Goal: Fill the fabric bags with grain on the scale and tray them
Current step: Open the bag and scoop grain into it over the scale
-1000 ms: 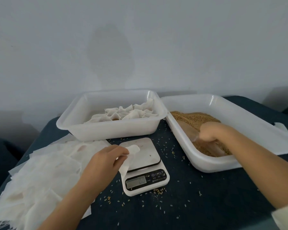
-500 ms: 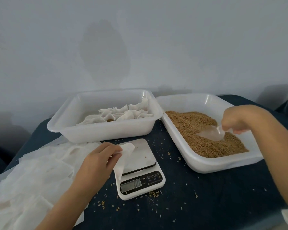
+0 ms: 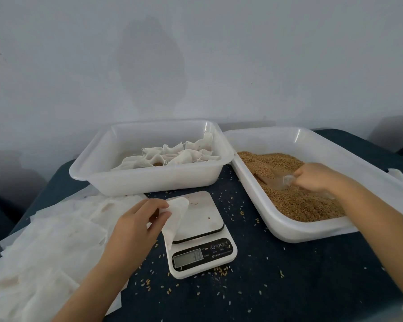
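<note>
My left hand (image 3: 135, 225) pinches an empty white fabric bag (image 3: 175, 216) by its top, holding it over the left edge of the small white scale (image 3: 199, 235), whose display is lit. My right hand (image 3: 314, 176) grips the handle of a clear plastic scoop (image 3: 278, 180) that is dug into the brown grain (image 3: 296, 189) inside the right white tub (image 3: 277, 225). The left white tray (image 3: 149, 182) behind the scale holds several filled, tied bags (image 3: 172, 156).
A pile of flat empty fabric bags (image 3: 47, 247) lies on the dark table at the left. Loose grains (image 3: 221, 270) are scattered on the cloth around the scale. A pale wall stands close behind both tubs.
My right hand, lifted with the scoop above the grain half a second ago, has come back down and pushed the scoop into the grain. My left hand keeps the bag at the scale.
</note>
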`<state>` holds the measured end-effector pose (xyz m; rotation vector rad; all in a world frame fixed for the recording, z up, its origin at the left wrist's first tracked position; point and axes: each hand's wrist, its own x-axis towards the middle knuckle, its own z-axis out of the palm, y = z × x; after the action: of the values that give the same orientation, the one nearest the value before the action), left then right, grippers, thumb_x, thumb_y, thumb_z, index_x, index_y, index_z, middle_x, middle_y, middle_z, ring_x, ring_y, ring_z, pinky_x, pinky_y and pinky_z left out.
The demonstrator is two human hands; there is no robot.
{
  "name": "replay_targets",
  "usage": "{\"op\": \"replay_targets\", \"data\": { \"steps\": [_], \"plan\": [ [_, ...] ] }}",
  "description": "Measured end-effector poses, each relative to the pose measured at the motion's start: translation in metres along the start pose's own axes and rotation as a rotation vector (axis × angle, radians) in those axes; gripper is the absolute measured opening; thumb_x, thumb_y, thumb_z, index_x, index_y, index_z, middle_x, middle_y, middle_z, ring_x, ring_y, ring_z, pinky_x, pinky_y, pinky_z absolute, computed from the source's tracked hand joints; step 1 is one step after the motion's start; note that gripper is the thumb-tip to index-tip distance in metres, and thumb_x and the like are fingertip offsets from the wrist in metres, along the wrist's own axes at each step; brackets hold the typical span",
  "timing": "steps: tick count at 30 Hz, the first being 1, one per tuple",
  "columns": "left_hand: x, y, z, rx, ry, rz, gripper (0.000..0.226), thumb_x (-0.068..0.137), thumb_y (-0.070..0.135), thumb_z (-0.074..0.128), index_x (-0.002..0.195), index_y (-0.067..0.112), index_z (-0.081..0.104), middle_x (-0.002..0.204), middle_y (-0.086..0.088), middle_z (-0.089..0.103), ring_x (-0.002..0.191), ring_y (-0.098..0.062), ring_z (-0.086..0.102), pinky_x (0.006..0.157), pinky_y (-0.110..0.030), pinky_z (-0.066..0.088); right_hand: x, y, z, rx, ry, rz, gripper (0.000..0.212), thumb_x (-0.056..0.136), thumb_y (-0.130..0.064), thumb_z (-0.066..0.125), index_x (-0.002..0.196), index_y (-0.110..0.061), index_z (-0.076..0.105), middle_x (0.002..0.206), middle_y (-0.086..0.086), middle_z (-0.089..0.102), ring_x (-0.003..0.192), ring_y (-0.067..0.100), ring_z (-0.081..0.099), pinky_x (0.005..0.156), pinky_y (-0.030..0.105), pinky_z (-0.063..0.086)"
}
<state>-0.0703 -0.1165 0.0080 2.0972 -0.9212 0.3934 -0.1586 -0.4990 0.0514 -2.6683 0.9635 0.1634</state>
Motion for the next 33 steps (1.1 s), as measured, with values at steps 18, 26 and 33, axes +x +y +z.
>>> {"op": "replay_targets", "data": {
  "steps": [18,26,33],
  "plan": [
    [-0.002,-0.004,-0.001,-0.055,0.013,-0.07,0.014,0.082,0.013,0.068,0.089,0.022,0.061,0.078,0.02,0.06,0.086,0.008,0.056,0.07,0.001,0.039,-0.008,-0.002,-0.007,0.026,0.037,-0.006,0.036,0.094,-0.044,0.053,0.096,-0.011,0.068,0.073,0.004,0.06,0.064,0.017,0.056,0.061,0.028,0.044],
    [0.009,-0.008,-0.022,0.052,-0.096,0.005,0.007,0.082,0.012,0.069,0.084,0.018,0.07,0.076,0.025,0.061,0.081,0.005,0.056,0.071,-0.003,0.04,-0.018,0.008,-0.004,0.204,0.172,-0.2,0.013,0.094,-0.034,0.057,0.106,-0.034,0.063,0.077,-0.005,0.068,0.07,0.018,0.066,0.057,0.025,0.046],
    [0.037,-0.008,-0.051,0.129,-0.192,0.053,0.006,0.082,0.014,0.069,0.083,0.019,0.072,0.078,0.026,0.061,0.086,0.011,0.055,0.073,0.001,0.037,-0.039,-0.016,-0.036,0.296,0.144,-0.435,0.031,0.088,-0.04,0.061,0.117,-0.046,0.054,0.071,-0.025,0.068,0.061,-0.006,0.062,0.065,0.022,0.042]
  ]
}}
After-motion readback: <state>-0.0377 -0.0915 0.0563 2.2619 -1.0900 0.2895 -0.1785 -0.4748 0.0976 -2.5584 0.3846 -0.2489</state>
